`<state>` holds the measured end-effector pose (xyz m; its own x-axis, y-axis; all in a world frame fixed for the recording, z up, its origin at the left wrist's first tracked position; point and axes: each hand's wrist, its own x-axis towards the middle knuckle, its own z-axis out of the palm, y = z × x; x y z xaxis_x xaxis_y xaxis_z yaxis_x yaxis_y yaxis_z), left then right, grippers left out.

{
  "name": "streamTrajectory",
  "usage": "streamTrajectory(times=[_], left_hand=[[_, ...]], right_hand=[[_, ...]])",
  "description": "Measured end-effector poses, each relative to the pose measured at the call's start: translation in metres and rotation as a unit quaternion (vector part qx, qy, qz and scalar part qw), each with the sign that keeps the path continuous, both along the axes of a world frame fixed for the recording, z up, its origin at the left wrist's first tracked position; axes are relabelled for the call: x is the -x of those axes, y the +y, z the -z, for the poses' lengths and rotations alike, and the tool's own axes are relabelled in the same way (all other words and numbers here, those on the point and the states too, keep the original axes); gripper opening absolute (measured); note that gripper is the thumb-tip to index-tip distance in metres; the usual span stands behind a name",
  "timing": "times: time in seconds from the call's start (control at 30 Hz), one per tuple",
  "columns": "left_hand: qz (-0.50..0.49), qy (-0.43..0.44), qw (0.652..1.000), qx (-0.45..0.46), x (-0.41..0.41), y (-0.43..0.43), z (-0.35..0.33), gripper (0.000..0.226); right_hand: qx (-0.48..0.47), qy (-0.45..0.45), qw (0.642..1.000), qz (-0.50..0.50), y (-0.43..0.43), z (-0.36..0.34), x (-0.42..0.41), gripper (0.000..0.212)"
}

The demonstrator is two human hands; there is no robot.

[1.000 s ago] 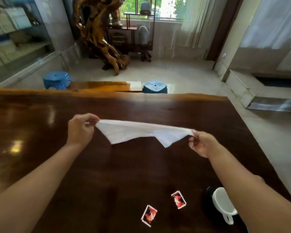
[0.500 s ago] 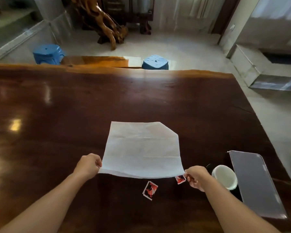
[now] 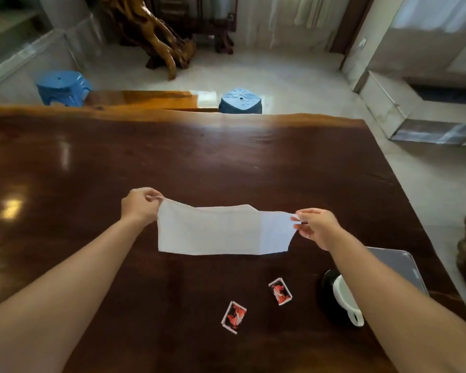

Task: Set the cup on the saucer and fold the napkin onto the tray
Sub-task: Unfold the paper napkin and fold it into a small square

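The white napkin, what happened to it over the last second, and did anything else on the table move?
Half a second ago the white paper napkin lay spread flat with both hands at its near edge; now it is folded into a narrower strip, the left hand and right hand each pinching a far corner. The white cup on its black saucer, the grey tray and the two red picture cards stayed put.

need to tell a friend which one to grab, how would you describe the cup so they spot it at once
Start at the big dark wooden table and go to its near right corner, beside the grey tray. There the white cup sits on a black saucer, half hidden by the right forearm. Unlike the two flat red-and-black cards nearby, it is rounded, with a loop handle.
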<state>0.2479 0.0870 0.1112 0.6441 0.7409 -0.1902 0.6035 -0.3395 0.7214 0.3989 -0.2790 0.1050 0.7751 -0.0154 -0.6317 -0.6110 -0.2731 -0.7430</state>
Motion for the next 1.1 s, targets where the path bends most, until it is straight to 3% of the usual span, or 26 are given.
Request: streamTrajectory(times=[0.13, 0.23, 0.4, 0.57, 0.77, 0.9, 1.1], left_hand=[[-0.053, -0.172, 0.982, 0.055, -0.042, 0.003, -0.069, 0.012], [-0.077, -0.326, 0.934, 0.126, -0.059, 0.015, -0.126, 0.01], [-0.021, -0.434, 0.896, 0.092, -0.054, 0.022, -0.172, 0.017], [-0.026, -0.367, 0.928, 0.054, -0.026, 0.025, -0.12, 0.013], [-0.059, -0.164, 0.984, 0.041, 0.055, 0.038, 0.004, 0.018], [-0.067, -0.042, 0.991, 0.105, 0.109, 0.02, 0.062, 0.016], [-0.069, 0.042, 0.989, 0.125, 0.135, 0.007, 0.104, 0.012]], right_hand=[[-0.074, -0.113, 0.991, -0.007, 0.018, -0.058, -0.05, 0.007], [-0.143, -0.185, 0.972, -0.003, 0.024, -0.107, -0.073, 0.01], [-0.202, -0.235, 0.951, -0.016, 0.026, -0.146, -0.073, 0.009], [-0.149, -0.177, 0.972, -0.028, 0.027, -0.097, -0.045, 0.013], [-0.051, -0.023, 0.996, -0.063, 0.014, -0.003, 0.014, 0.01], [0.025, 0.073, 0.992, -0.102, 0.001, 0.042, 0.055, 0.011], [0.07, 0.12, 0.979, -0.148, -0.014, 0.071, 0.088, 0.018]])
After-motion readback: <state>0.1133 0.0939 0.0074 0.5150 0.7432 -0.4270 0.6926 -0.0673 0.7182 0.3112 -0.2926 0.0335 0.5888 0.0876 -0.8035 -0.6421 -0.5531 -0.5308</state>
